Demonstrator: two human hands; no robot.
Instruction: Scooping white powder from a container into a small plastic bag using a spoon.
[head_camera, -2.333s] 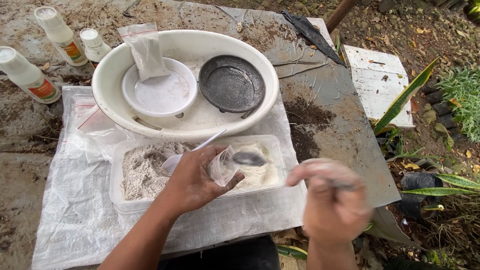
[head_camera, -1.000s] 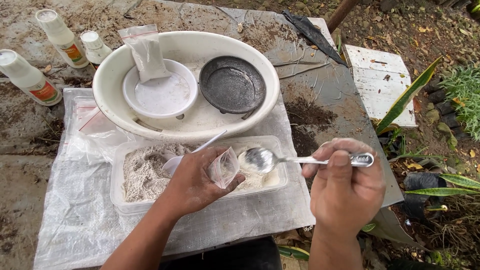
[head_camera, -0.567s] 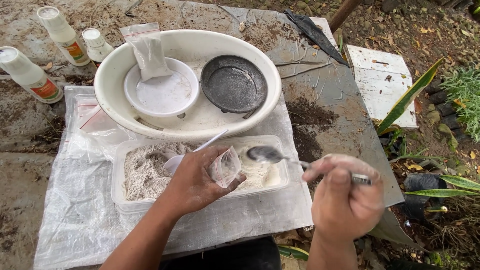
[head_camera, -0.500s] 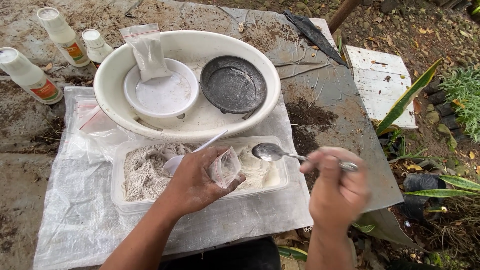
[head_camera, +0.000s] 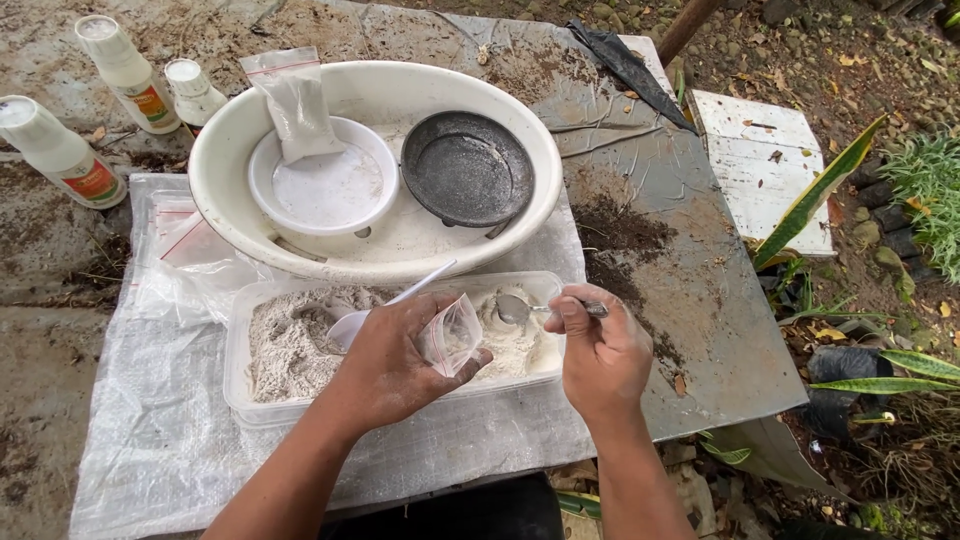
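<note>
The left hand (head_camera: 390, 360) holds a small clear bag (head_camera: 450, 335) over the tub (head_camera: 250, 400), its grip pinched on the bag's edge with the mouth facing right. The right hand (head_camera: 600, 355) has its grip closed on the handle of a metal spoon (head_camera: 515, 308), whose bowl sits low over the pale powder (head_camera: 510, 345) in the tub's right end, just beside the bag. The tub is a clear rectangular one, lying near the front edge of the counter (head_camera: 680, 290) on a white woven sheet (head_camera: 130, 440); its left end holds greyer powder (head_camera: 285, 345) and a white plastic spoon (head_camera: 390, 305) leans across its far rim. Just beyond the tub stands a wide white basin (head_camera: 240, 215), holding a white bowl (head_camera: 330, 190) on the left, with a powder-filled bag (head_camera: 295, 105) leaning in it, and a dark round pan (head_camera: 468, 168) on the right. Three white bottles (head_camera: 125, 65) stand at the far left. Spare zip bags (head_camera: 185, 235) lie left of the basin.
</note>
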